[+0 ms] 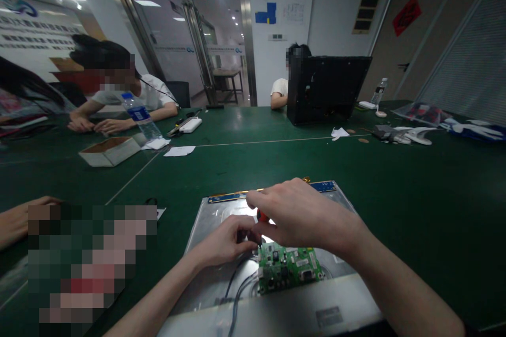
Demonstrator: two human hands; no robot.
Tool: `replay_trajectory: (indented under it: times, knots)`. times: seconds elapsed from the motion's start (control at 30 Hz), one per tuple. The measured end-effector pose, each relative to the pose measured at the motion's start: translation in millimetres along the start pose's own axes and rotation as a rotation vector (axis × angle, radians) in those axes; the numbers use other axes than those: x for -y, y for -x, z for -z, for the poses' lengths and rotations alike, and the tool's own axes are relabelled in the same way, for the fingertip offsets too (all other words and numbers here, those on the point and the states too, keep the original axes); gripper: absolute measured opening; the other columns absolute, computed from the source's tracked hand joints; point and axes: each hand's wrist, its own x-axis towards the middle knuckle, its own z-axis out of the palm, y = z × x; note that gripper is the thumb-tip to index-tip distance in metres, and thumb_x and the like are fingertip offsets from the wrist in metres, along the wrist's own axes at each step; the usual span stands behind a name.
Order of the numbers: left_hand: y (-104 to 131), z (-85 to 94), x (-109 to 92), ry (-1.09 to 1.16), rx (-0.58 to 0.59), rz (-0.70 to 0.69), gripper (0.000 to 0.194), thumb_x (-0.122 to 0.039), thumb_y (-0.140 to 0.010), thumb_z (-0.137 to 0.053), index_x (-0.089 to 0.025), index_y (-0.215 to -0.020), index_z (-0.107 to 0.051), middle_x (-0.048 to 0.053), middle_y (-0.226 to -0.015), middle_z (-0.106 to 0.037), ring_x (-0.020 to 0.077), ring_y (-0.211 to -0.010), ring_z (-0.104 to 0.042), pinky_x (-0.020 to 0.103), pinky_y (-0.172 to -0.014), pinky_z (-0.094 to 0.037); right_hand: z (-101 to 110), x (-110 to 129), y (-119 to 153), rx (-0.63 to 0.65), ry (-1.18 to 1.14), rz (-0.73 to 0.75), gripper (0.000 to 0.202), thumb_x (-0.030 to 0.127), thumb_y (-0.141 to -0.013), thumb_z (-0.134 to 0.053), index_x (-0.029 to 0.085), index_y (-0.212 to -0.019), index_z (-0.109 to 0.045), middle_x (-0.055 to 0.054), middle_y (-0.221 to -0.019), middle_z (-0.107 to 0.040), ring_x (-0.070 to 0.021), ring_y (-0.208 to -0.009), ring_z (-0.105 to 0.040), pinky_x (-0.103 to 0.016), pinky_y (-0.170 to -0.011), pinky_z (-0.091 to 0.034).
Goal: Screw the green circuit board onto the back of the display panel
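A flat silver metal panel (209,221) lies on the green table in front of me, with a blue strip (324,186) along its far edge. On the panel sits a green circuit board (290,266), and dark cables run from its left side. My right hand (290,213) is closed around a red-handled tool (261,216), held over the board's upper left corner. Close beside it, my left hand (233,239) has its fingers pinched near that corner; what they hold, if anything, is hidden.
The green table (237,163) holds an open box (110,151), a water bottle (142,117) and paper (179,151) at left. A black monitor-like case (328,89) stands at the back. Gloves (415,135) lie right. Several people sit around; another person's hand (23,218) is at left.
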Motion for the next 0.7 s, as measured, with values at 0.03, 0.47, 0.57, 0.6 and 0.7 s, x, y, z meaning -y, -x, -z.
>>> replay_trajectory:
  times: [0.03, 0.47, 0.57, 0.6, 0.7]
  knots:
    - [-0.3, 0.3, -0.1, -0.008, 0.006, 0.002, 0.008, -0.015, -0.071, -0.062, -0.017, -0.077, -0.067, 0.0, -0.072, -0.066, 0.0161, -0.064, -0.055, 0.025, -0.06, -0.042, 0.2, 0.1, -0.2, 0.003, 0.004, 0.004, 0.012, 0.028, -0.086, -0.054, 0.017, -0.091, -0.055, -0.003, -0.079, -0.067, -0.0141, -0.061, -0.055, -0.028, -0.047, -0.02]
    - [-0.9, -0.9, 1.8, 0.019, 0.0, 0.003, 0.008, -0.009, -0.065, -0.057, -0.016, -0.066, -0.062, -0.001, -0.065, -0.062, 0.0142, -0.06, -0.053, 0.024, -0.059, -0.043, 1.1, 1.2, 4.7, 0.0, -0.027, 0.056, 0.015, 0.023, -0.079, -0.053, 0.014, -0.091, -0.053, -0.005, -0.085, -0.063, -0.0133, -0.059, -0.047, -0.027, -0.045, -0.024]
    - [-1.3, -0.1, 2.3, 0.032, 0.011, -0.015, 0.01, -0.009, -0.065, -0.057, -0.016, -0.068, -0.063, -0.001, -0.067, -0.063, 0.0144, -0.061, -0.054, 0.024, -0.06, -0.043, 0.2, 1.0, 2.2, -0.007, -0.03, 0.055, 0.013, 0.023, -0.081, -0.052, 0.015, -0.091, -0.053, -0.003, -0.083, -0.063, -0.0129, -0.058, -0.047, -0.027, -0.045, -0.023]
    - [-1.2, 0.1, 1.9, 0.028, 0.009, -0.018, 0.011, -0.009, -0.066, -0.057, -0.016, -0.07, -0.064, -0.001, -0.068, -0.064, 0.0147, -0.062, -0.054, 0.024, -0.06, -0.043, -0.3, 0.9, 1.1, -0.01, -0.03, 0.048, 0.012, 0.024, -0.082, -0.052, 0.016, -0.091, -0.053, -0.003, -0.083, -0.064, -0.0128, -0.058, -0.047, -0.027, -0.046, -0.022]
    - [-0.3, 0.4, 0.5, -0.005, -0.006, 0.009, 0.011, -0.011, -0.069, -0.059, -0.016, -0.076, -0.066, 0.0, -0.072, -0.066, 0.0158, -0.064, -0.055, 0.025, -0.06, -0.043, -1.4, 0.7, -0.9, -0.021, -0.006, 0.017, 0.012, 0.029, -0.087, -0.05, 0.018, -0.089, -0.054, -0.002, -0.078, -0.065, -0.0126, -0.057, -0.049, -0.028, -0.046, -0.021]
